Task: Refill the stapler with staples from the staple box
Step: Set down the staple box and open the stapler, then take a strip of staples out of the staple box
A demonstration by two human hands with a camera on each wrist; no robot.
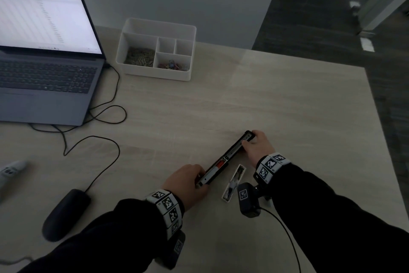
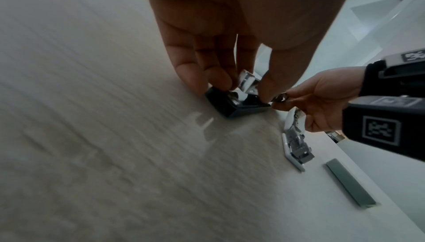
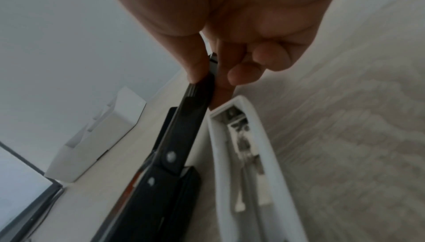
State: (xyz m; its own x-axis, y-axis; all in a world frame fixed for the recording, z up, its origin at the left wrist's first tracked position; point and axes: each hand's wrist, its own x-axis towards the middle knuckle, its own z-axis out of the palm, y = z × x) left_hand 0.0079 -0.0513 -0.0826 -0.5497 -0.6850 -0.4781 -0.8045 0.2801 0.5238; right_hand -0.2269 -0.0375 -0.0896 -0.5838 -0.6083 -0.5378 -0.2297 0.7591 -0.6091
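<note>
The black stapler point(image 1: 225, 158) lies slantwise on the pale wooden table point(image 1: 287, 106), opened out long, with an orange part showing near its middle. My left hand point(image 1: 200, 181) pinches its near end point(image 2: 236, 106) between thumb and fingers. My right hand point(image 1: 249, 140) pinches the far end; in the right wrist view my thumb and fingers point(image 3: 197, 71) clamp the black rail point(image 3: 190, 127). A white stapler cover point(image 1: 233, 182) lies inside-up just right of the stapler point(image 2: 296, 144) point(image 3: 250, 155). A grey strip of staples point(image 2: 352, 184) lies on the table beyond it. I see no staple box.
A white compartment organiser point(image 1: 155, 49) with small metal bits and coloured clips stands at the back. An open laptop point(image 1: 44, 51), its cable point(image 1: 106, 113) and a dark mouse point(image 1: 66, 213) fill the left side. The table's edge point(image 1: 380, 117) runs down the right.
</note>
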